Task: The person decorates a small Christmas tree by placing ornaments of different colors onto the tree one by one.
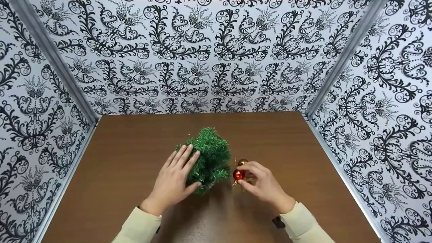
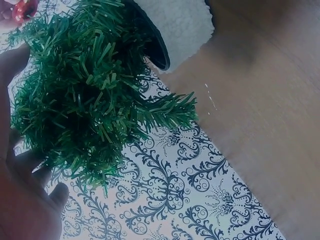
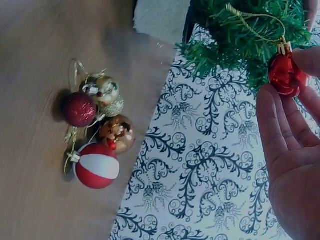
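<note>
A small green artificial Christmas tree [image 1: 211, 157] stands on the brown table, its dark pot in a white fluffy wrap [image 2: 182, 30] seen in the left wrist view. My left hand [image 1: 173, 179] rests against the tree's left side, fingers straight and spread over the branches. Between thumb and fingertips my right hand [image 1: 265, 184] pinches a shiny red bauble [image 3: 286, 74], just right of the tree. A gold cord loop [image 3: 255, 25] hangs from the bauble's cap toward the branches.
Several more baubles lie in a cluster on the table below my right hand: a red-and-white one [image 3: 97, 166], a glittery dark red one [image 3: 80, 109] and a copper one [image 3: 118, 133] among them. Black-and-white patterned walls [image 1: 202, 60] enclose the table [image 1: 135, 135] on three sides.
</note>
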`<state>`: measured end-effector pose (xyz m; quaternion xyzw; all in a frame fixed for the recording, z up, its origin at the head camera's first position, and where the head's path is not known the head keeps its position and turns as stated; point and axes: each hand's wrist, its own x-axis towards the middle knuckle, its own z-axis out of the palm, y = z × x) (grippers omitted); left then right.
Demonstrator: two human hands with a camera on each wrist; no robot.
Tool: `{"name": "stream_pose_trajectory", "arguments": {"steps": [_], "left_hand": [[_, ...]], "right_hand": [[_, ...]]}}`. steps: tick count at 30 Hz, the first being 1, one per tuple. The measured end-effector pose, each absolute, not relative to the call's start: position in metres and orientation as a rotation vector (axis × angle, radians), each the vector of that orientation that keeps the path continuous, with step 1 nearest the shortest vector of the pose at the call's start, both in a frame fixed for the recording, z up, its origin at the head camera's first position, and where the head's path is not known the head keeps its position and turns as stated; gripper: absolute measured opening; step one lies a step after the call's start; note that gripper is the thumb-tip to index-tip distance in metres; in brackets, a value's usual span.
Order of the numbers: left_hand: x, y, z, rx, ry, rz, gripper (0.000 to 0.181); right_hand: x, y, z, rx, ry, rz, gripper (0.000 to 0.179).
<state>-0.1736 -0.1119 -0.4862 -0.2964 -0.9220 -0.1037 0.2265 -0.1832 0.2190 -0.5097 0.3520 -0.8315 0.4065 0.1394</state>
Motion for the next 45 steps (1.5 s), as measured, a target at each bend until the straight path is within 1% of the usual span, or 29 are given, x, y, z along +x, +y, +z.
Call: {"name": "stream_pose_trajectory", "arguments": {"steps": [9,12,15,19,21,27,31,36,42,45], "left_hand": [[-0.172,-0.11,-0.484,-0.813,-2.528,-0.284,0.096],[-0.173,-0.107,-0.484,-0.828,-2.502,-0.304,0.093],[-0.173,-0.103,-0.484,-0.864,-2.449,-0.325,0.082],[-0.171,-0.093,-0.482,-0.937,-2.342,-0.356,0.059],[-0.169,-0.086,-0.481,-0.967,-2.314,-0.382,0.049],[-0.166,-0.063,-0.481,-0.981,-2.312,-0.546,0.031],[-0.166,-0.055,-0.485,-0.971,-2.286,-0.576,0.014],[-0.166,-0.056,-0.487,-0.904,-2.289,-0.615,0.01],[-0.17,-0.052,-0.487,-0.871,-2.257,-0.633,0.008],[-0.171,-0.049,-0.487,-0.869,-2.257,-0.619,0.009]], "right_hand": [[-0.179,0.205,-0.504,0.989,-2.362,1.29,0.038],[-0.176,0.198,-0.501,0.96,-2.334,1.333,0.04],[-0.17,0.19,-0.491,0.937,-2.291,1.386,0.041],[-0.163,0.183,-0.48,0.928,-2.253,1.438,0.038],[-0.165,0.183,-0.484,0.934,-2.253,1.453,0.038],[-0.172,0.187,-0.502,0.916,-2.277,1.463,0.038],[-0.171,0.186,-0.507,0.892,-2.279,1.45,0.038],[-0.169,0.19,-0.516,0.851,-2.329,1.455,0.041],[-0.168,0.189,-0.529,0.849,-2.408,1.458,0.031],[-0.17,0.185,-0.535,0.828,-2.449,1.425,0.031]]}}
